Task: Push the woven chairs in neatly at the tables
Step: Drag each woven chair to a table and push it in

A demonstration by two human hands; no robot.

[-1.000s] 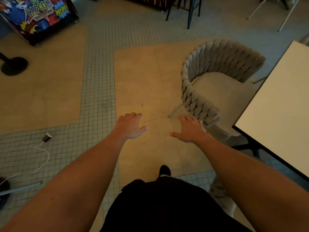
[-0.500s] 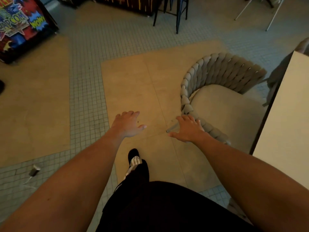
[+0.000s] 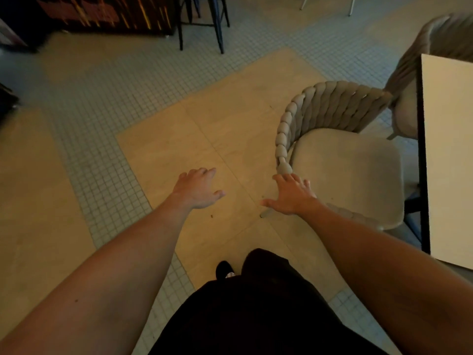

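Just beyond the right grip, released with fingertips at its braided rim, the woven chair stands skewed beside the bench; both grips, the left released too, should probably square it, then push evenly.

Chair back of thick braided beige rope, with a smooth matt cushioned seat. Table top smooth, pale, matt. Floor of small grey tiles and smooth tan panels.
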